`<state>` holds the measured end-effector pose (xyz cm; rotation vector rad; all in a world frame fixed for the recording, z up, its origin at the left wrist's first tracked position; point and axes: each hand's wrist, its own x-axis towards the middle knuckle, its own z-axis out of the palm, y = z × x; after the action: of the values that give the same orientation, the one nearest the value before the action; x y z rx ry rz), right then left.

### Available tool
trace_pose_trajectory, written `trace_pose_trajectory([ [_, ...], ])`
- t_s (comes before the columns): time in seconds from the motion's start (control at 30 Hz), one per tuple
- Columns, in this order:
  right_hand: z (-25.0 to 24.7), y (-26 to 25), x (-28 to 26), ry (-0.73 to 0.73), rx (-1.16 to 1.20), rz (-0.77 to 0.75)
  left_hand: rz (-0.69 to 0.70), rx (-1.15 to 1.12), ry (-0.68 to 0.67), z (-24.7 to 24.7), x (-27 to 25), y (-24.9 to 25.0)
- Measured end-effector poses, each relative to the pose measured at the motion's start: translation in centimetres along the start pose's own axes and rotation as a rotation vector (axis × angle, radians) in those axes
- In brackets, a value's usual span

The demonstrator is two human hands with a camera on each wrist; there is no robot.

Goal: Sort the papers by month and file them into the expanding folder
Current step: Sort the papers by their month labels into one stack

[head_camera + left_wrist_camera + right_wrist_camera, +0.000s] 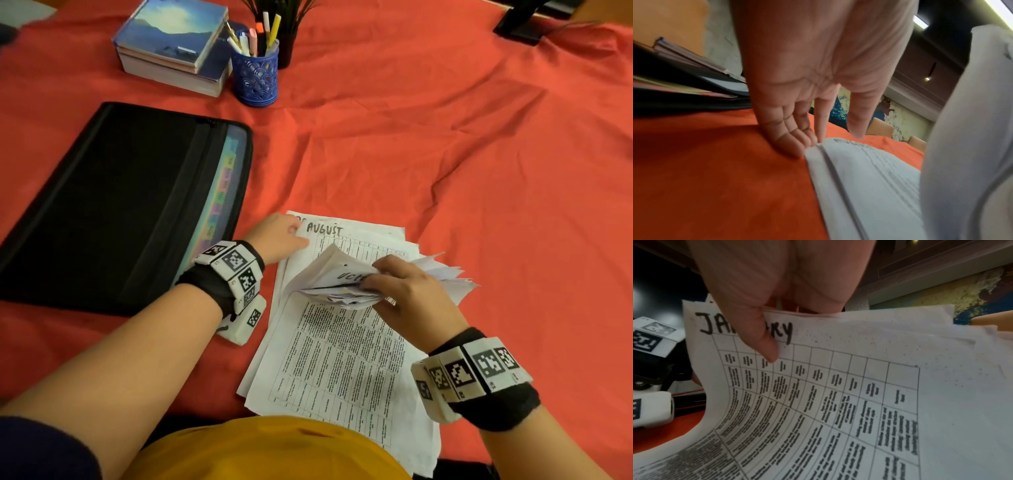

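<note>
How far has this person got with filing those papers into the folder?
Early days. No sheet visibly filed: the black expanding folder lies apart from the papers. In hand: the right hand grips a lifted bundle, January sheet underneath, while the left hand touches the August sheet on the flat pile. Left: sorting and filing.

A yellow shirt [267, 448]. Each wrist has a black band [212, 291] with white blocks [236, 263] that carry black square patterns. Both forearms are bare.
</note>
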<state>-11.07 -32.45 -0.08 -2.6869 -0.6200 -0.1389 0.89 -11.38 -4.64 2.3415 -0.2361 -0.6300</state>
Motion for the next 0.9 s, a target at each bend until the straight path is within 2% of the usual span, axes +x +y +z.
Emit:
trace_pose_trajectory([
  [0.07,0.0,-0.1,0.1,-0.018,0.041,0.033,0.001,0.016,0.022,0.3,0.2,0.3],
  [0.17,-0.1,0.0,0.1,-0.036,0.072,0.063,0.057,-0.115,0.103,0.3,-0.1,0.7],
  [0.33,0.1,0.1,0.2,-0.048,0.056,0.052,0.006,-0.045,0.003,0.6,0.2,0.2],
  [0.43,0.1,0.0,0.4,-0.035,0.057,0.033,0.024,0.020,-0.046,0.3,0.3,0.7],
  [0.6,-0.2,-0.1,0.4,-0.029,0.074,0.030,0.124,-0.177,0.109,-0.6,-0.6,1.4],
  [0.63,-0.1,0.0,0.4,-0.032,0.079,0.032,0.149,-0.219,0.076,-0.8,-0.9,1.2],
  [0.7,0.0,0.3,0.3,-0.042,0.080,0.034,0.207,-0.320,-0.083,-1.4,-2.0,1.1],
  [0.77,0.1,0.4,0.4,-0.048,0.067,0.037,0.187,-0.432,-0.263,-1.8,-2.8,1.0],
  [0.8,0.1,0.4,0.4,-0.044,0.047,0.026,0.161,-0.478,-0.310,-1.9,-3.0,0.9],
  [0.83,0.2,0.4,0.5,-0.026,0.010,0.001,0.132,-0.511,-0.319,-1.9,-3.0,0.9],
  [0.9,0.1,0.3,0.7,0.025,-0.076,-0.030,0.058,-0.563,-0.222,-1.7,-2.5,1.1],
])
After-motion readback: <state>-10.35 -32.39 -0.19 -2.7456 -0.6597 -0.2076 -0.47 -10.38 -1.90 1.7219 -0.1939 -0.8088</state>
